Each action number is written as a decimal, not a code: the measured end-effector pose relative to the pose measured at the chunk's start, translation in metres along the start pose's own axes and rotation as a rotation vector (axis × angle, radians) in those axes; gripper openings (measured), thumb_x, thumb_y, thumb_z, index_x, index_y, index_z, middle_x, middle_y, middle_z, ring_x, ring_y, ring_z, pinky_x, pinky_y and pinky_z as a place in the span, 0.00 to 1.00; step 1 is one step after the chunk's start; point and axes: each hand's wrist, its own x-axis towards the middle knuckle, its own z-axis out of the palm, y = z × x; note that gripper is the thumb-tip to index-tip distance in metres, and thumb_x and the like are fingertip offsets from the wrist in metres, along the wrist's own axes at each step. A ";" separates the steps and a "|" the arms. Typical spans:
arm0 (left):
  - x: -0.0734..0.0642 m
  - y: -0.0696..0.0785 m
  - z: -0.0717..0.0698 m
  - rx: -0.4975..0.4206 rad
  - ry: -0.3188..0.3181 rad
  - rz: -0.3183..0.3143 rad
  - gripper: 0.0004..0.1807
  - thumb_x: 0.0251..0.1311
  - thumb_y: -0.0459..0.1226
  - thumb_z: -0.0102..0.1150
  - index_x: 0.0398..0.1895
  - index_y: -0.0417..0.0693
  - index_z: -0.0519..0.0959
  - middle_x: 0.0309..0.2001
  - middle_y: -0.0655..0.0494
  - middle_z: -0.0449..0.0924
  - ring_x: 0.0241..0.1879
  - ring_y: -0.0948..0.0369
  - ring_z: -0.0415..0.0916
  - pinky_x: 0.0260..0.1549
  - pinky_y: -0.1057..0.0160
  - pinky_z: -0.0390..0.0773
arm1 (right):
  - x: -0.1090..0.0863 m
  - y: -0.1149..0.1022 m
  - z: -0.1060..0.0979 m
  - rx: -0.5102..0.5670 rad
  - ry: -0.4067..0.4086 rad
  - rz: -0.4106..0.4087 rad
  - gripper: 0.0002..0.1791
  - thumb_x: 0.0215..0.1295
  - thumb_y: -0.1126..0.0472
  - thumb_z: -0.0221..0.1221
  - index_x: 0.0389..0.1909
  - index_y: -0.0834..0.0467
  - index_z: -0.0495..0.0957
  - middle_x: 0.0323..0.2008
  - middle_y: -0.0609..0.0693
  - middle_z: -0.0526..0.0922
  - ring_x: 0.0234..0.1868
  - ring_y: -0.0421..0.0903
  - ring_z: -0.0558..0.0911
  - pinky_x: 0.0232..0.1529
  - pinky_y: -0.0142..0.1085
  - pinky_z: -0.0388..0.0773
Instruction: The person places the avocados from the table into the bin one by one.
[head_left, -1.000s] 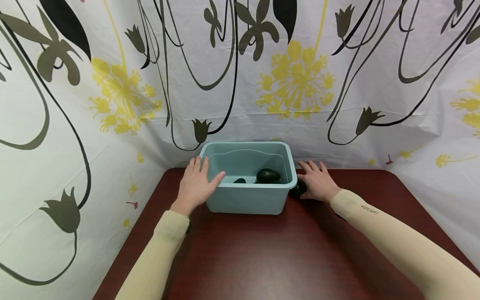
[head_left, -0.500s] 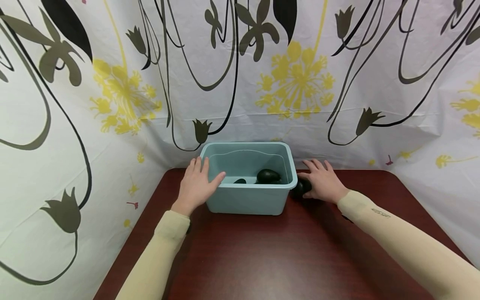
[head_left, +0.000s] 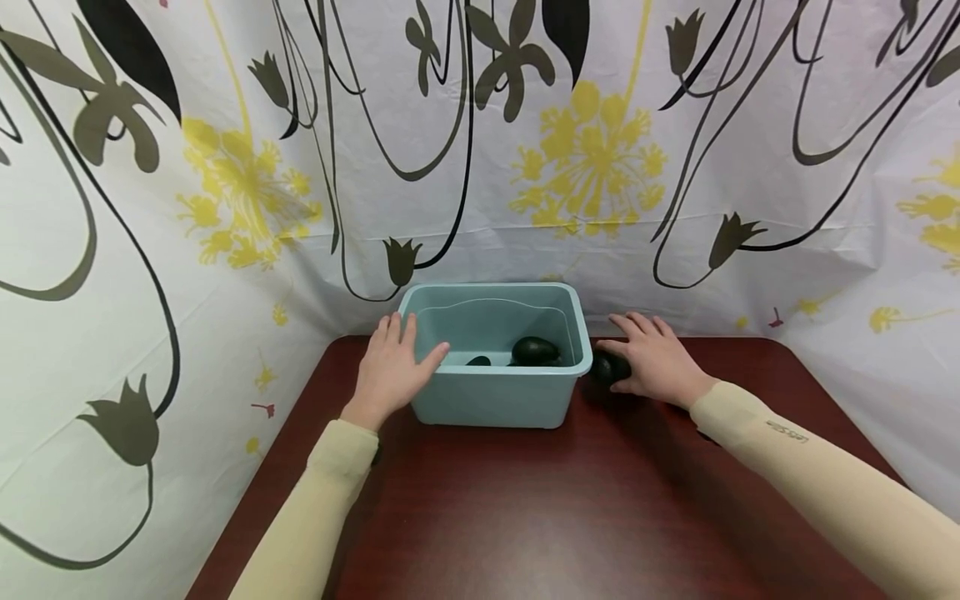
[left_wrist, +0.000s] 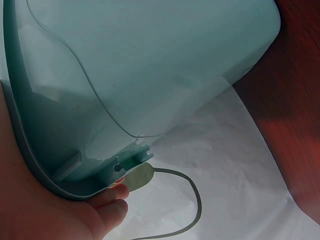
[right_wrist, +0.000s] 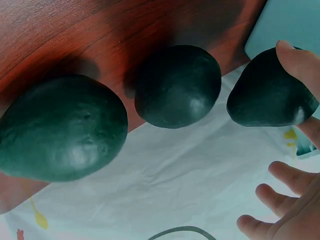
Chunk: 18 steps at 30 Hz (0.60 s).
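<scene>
My right hand (head_left: 660,358) pinches a dark green avocado (head_left: 611,367) between thumb and index finger, just right of the light blue plastic bin (head_left: 495,400). In the right wrist view, the other fingers are spread clear of this avocado. Two more, a middle avocado (right_wrist: 177,87) and a larger avocado (right_wrist: 62,127), lie in a row beside it; the hand and arm mostly hide them from the head view. My left hand (head_left: 386,379) rests on the bin's left rim with fingers extended; in the left wrist view its fingertips (left_wrist: 117,207) show just past the rim.
Inside the bin are a whole avocado (head_left: 535,351) and part of another dark green avocado (head_left: 478,362), cut off by the front rim. The dark red-brown table (head_left: 510,517) meets a white floral curtain (head_left: 480,208) behind and at both sides.
My right hand has moved to the right, away from the bin, and the avocado in its fingers has shifted right with it. The left hand and the bin have stayed in place.
</scene>
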 end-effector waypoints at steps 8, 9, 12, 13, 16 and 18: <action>0.000 -0.001 0.000 -0.007 -0.001 -0.003 0.59 0.61 0.77 0.25 0.80 0.41 0.52 0.78 0.37 0.47 0.78 0.43 0.40 0.72 0.43 0.52 | -0.005 -0.002 -0.014 0.003 0.039 -0.010 0.44 0.41 0.37 0.78 0.63 0.45 0.80 0.69 0.63 0.67 0.69 0.63 0.62 0.63 0.66 0.60; 0.000 -0.001 0.000 -0.007 -0.002 -0.003 0.59 0.61 0.77 0.25 0.80 0.41 0.52 0.78 0.37 0.47 0.78 0.43 0.40 0.72 0.43 0.52 | -0.005 -0.002 -0.015 0.003 0.039 -0.010 0.44 0.41 0.37 0.78 0.63 0.45 0.80 0.69 0.63 0.67 0.69 0.63 0.62 0.63 0.65 0.61; -0.001 -0.001 0.000 -0.004 -0.005 -0.003 0.59 0.62 0.77 0.24 0.80 0.41 0.52 0.78 0.37 0.47 0.78 0.43 0.40 0.72 0.44 0.51 | -0.006 -0.002 -0.018 0.008 0.043 -0.014 0.44 0.41 0.37 0.78 0.63 0.45 0.79 0.69 0.63 0.66 0.69 0.63 0.63 0.63 0.64 0.62; -0.001 -0.001 0.000 -0.003 -0.006 -0.002 0.59 0.62 0.77 0.24 0.80 0.41 0.52 0.78 0.37 0.47 0.78 0.43 0.40 0.72 0.44 0.51 | -0.007 -0.002 -0.019 0.008 0.046 -0.015 0.44 0.41 0.37 0.78 0.63 0.46 0.79 0.70 0.63 0.66 0.69 0.63 0.63 0.63 0.64 0.63; -0.001 -0.001 0.000 0.002 -0.006 -0.002 0.59 0.61 0.77 0.24 0.80 0.41 0.52 0.78 0.37 0.47 0.78 0.43 0.40 0.73 0.44 0.50 | -0.007 -0.003 -0.024 0.010 0.050 -0.020 0.44 0.42 0.38 0.78 0.64 0.46 0.79 0.70 0.63 0.66 0.68 0.64 0.63 0.63 0.64 0.63; 0.000 -0.002 0.001 0.003 -0.006 0.000 0.59 0.61 0.78 0.23 0.80 0.41 0.52 0.78 0.36 0.47 0.77 0.43 0.40 0.73 0.44 0.50 | -0.008 -0.004 -0.027 0.009 0.051 -0.020 0.45 0.42 0.38 0.78 0.65 0.46 0.78 0.70 0.64 0.65 0.68 0.64 0.63 0.63 0.64 0.64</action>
